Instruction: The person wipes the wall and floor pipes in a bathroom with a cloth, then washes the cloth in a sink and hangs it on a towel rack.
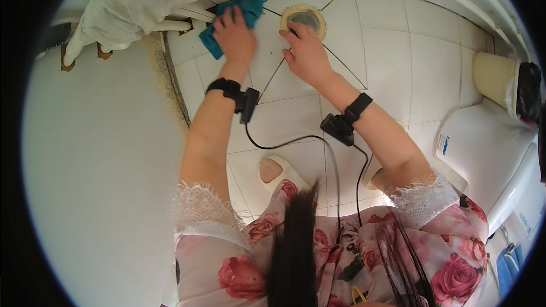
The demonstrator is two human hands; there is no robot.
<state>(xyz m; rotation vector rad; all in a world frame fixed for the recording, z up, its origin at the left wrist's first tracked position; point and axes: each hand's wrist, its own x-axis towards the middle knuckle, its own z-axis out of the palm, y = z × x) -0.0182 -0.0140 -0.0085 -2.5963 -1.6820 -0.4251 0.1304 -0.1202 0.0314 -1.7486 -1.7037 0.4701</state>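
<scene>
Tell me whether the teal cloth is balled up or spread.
Spread: the teal cloth extends past the left hand on both sides.

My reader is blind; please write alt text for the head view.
A person's left hand rests on a teal cloth on a white tiled floor; the right hand is over the edge of a round, yellowish-rimmed grey drain.
</scene>
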